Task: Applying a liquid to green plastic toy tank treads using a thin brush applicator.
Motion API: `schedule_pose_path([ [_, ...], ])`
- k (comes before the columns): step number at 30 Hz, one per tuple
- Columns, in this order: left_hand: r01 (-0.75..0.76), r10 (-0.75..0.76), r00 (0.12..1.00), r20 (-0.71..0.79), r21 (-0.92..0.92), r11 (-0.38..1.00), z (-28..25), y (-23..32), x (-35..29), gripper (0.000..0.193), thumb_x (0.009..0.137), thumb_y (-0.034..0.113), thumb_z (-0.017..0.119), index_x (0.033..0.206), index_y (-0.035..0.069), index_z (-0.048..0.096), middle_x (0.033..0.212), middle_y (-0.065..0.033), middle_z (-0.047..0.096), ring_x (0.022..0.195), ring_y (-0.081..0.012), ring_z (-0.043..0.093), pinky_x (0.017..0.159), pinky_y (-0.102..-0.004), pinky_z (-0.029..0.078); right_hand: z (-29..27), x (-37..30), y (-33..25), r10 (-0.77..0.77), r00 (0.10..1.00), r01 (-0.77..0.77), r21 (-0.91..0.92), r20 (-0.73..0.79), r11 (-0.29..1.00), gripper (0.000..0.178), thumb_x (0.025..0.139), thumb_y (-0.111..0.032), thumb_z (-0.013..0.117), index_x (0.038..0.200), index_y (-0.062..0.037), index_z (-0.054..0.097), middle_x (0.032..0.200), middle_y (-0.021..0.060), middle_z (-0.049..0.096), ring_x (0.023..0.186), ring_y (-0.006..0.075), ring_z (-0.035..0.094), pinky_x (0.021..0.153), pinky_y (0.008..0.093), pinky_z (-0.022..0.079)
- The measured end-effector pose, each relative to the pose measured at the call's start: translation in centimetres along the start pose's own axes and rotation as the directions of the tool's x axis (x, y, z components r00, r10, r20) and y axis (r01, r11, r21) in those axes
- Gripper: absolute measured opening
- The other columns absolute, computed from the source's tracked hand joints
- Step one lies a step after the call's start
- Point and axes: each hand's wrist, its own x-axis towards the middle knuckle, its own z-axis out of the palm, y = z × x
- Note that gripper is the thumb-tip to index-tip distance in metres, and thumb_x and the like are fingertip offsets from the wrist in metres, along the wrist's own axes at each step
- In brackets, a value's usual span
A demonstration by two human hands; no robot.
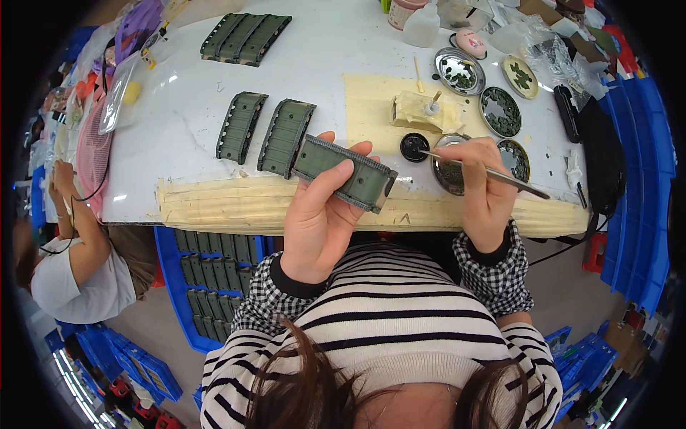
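My left hand (314, 222) grips a green, slightly curved rectangular panel (369, 183) with ridged edges, its thumb lying across the face. In my right hand (489, 189) is a pair of slim metal tweezers (525, 186). The tweezers' tip is at a small round black dish (413, 146), which looks dark inside. Beneath my right hand, a round metal tin (447, 176) with dark bits is partly hidden. Two similar green panels, a wider one (287, 136) and a narrower one (242, 127), lie left of the held panel.
Several tins of green pieces, including one tin (500, 112), stand at right. A tape-wrapped block (426, 112) sits behind the black dish. More joined panels (246, 38) lie far left. A blue crate (187, 314) of green parts is below the table. Another person (89, 275) sits at left.
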Motion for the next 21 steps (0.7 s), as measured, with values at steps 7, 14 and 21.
schedule_pose_path([
  [7,0.073,-0.076,0.996,-0.037,-0.079,0.994,0.7,-0.2,0.4,0.036,0.094,0.003,0.055,0.128,0.005,0.045,0.122,-0.0166,0.057,0.116,-0.0239,0.058,0.093,-0.0349,0.054,0.6,-0.6,-2.2,-0.163,0.986,0.153,0.269,0.016,0.951,0.021,0.094,-0.014,0.055,0.098,0.0011,0.068,0.094,0.0124,0.069,0.091,0.0275,0.064,0.084,0.0367,0.047],
  [14,0.094,-0.097,0.995,-0.035,-0.089,0.992,0.8,-0.3,0.2,0.035,0.094,0.004,0.055,0.127,0.005,0.045,0.122,-0.0156,0.057,0.114,-0.0225,0.058,0.094,-0.0336,0.054,1.0,-0.8,-2.3,-0.087,0.996,0.072,0.305,0.036,0.95,0.019,0.096,-0.011,0.054,0.101,0.002,0.067,0.1,0.0163,0.07,0.093,0.0259,0.065,0.083,0.0334,0.048],
  [21,0.111,-0.115,0.993,-0.028,-0.108,0.988,1.0,-0.3,0.1,0.035,0.093,0.004,0.055,0.127,0.005,0.046,0.122,-0.0156,0.056,0.113,-0.0218,0.058,0.094,-0.0334,0.055,1.0,-0.7,-2.2,-0.116,0.992,0.098,0.288,0.044,0.953,0.018,0.095,-0.01,0.055,0.101,0.0021,0.067,0.1,0.016,0.07,0.092,0.0252,0.065,0.082,0.0332,0.048],
])
